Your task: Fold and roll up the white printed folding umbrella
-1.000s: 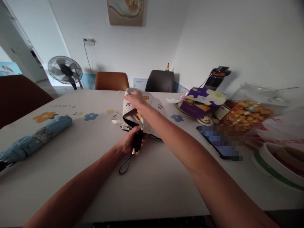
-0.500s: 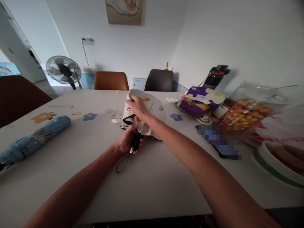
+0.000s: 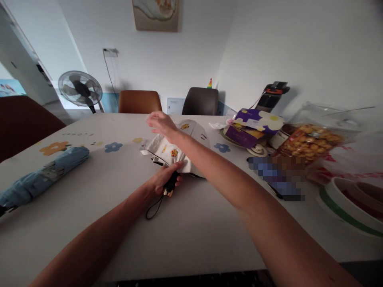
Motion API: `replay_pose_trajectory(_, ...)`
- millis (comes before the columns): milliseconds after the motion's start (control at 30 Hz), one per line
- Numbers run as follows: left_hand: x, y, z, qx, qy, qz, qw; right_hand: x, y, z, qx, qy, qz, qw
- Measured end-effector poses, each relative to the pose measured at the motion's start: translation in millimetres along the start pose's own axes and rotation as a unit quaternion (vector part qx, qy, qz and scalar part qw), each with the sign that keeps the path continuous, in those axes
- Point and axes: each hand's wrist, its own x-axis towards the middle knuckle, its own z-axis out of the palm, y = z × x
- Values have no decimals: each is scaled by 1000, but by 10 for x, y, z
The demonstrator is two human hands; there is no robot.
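A white folding umbrella (image 3: 191,147) with small yellow cartoon prints lies loosely folded at the middle of the table, its canopy spread toward the far side. My left hand (image 3: 167,177) is wrapped round its black handle, and a thin wrist loop hangs from the gold-coloured end. Above the canopy's left part, my right hand (image 3: 160,125) is raised with its fingers apart and holds nothing. My right forearm covers part of the fabric. To the left rests a blue umbrella (image 3: 50,173), rolled up.
On the right are a phone (image 3: 275,179), a purple tissue pack (image 3: 259,121), a clear container of round snacks (image 3: 311,141) and stacked bowls (image 3: 335,207). Chairs (image 3: 140,101) stand beyond the white table (image 3: 191,231). A fan (image 3: 80,89) is at the back left.
My right hand has let go of the white canopy and lifted up to the left. A fabric panel has dropped flatter on the left. My left hand keeps its grip on the handle.
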Motion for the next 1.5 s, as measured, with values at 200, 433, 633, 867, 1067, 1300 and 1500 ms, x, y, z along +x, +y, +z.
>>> replay_pose_trajectory(200,49,50,-32,-79,-3,-7,997,-224,-31,-434,-87,115,-138,980)
replay_pose_trajectory(433,53,109,-30,-137,19,2,990,-1050,827,-1469,-177,359,-45,916)
replay_pose_trajectory(633,33,92,-6,-127,18,-8,992,-1273,1026,-1404,-15,352,16,936)
replay_pose_trajectory(867,22,85,2,-112,15,-9,994,-1315,954,-1305,-31,274,77,958)
replay_pose_trajectory(1067,38,70,-27,-110,15,-7,994,-1344,766,-1365,163,201,73,963)
replay_pose_trajectory(1300,9,74,24,-84,29,1,996,-1411,688,-1277,259,85,124,954)
replay_pose_trajectory(1500,21,70,11,-96,29,-12,995,-1388,665,-1254,270,146,89,947)
